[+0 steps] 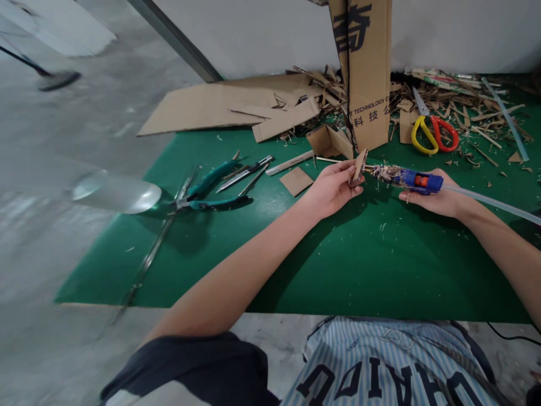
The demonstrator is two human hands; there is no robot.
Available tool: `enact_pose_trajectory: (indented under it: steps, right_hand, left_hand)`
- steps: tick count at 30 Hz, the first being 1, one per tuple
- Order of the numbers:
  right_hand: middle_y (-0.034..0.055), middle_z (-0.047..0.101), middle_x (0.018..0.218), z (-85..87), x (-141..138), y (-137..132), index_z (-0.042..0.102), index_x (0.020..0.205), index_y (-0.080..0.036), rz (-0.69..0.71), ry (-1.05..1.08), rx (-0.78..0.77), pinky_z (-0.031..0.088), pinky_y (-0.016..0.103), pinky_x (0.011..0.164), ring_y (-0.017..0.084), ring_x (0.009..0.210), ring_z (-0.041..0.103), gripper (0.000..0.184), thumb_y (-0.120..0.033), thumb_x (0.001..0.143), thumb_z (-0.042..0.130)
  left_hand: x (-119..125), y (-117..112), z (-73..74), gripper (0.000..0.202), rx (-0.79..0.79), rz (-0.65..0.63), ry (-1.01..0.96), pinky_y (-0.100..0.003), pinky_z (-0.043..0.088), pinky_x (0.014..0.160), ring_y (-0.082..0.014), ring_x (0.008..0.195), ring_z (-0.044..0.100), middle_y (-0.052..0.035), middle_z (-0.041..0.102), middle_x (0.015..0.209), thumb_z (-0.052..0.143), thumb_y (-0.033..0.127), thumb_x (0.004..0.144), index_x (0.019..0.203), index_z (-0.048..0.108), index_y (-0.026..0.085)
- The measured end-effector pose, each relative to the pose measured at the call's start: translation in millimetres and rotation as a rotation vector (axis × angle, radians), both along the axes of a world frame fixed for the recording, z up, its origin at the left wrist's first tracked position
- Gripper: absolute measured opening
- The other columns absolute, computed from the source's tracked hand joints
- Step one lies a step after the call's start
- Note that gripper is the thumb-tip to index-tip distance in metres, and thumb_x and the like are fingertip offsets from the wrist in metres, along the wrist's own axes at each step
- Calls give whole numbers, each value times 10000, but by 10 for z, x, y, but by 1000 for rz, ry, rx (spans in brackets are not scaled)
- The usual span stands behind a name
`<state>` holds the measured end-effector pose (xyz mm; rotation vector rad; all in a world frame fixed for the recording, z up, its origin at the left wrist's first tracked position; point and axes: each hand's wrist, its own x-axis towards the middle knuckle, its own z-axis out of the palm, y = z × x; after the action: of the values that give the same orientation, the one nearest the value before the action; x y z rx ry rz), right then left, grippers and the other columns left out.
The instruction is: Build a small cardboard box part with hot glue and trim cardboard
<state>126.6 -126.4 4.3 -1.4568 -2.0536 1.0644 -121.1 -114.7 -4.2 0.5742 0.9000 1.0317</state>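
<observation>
Between the fingers of my left hand [338, 189] is a small cardboard piece [359, 167], held on edge. My right hand [439, 197] grips a blue hot glue gun [412, 179] whose front is crusted with cardboard scraps. Its nozzle points left and meets or nearly meets the cardboard piece. A long clear glue stick [490, 199] runs out of the gun's rear to the right. Just behind my left hand stand a tall printed cardboard strip [372, 84] and a small folded cardboard box [327, 141].
Green-handled pliers [211, 186], a utility knife [245, 173] and a square cardboard piece [296, 181] lie left on the green table [338, 270]. Scissors [435, 132], another glue stick [507, 118] and many cardboard scraps are at the back right. A large cardboard sheet [203, 107] lies back left.
</observation>
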Motion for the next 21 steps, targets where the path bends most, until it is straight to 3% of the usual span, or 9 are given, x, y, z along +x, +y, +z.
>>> enact_pose_trajectory:
  steps: [14, 21]
  right_hand:
    - [-22, 521, 559, 167, -85, -38, 617, 654, -225, 92, 3, -34, 327, 289, 537, 138, 543, 424, 444, -655, 716, 711]
    - [15, 638, 661, 112, -68, -36, 692, 768, -218, 71, 18, -28, 389, 308, 584, 171, 601, 525, 392, -607, 747, 732]
  left_hand:
    - [-9, 5, 12, 167, -7, 2, -2, -216, 452, 531, -72, 580, 600, -15, 625, 743, 526, 39, 955, 962, 682, 98]
    - [-13, 10, 2, 153, -10, 6, -1, -220, 466, 526, -72, 589, 593, -13, 647, 742, 538, 44, 947, 970, 678, 104]
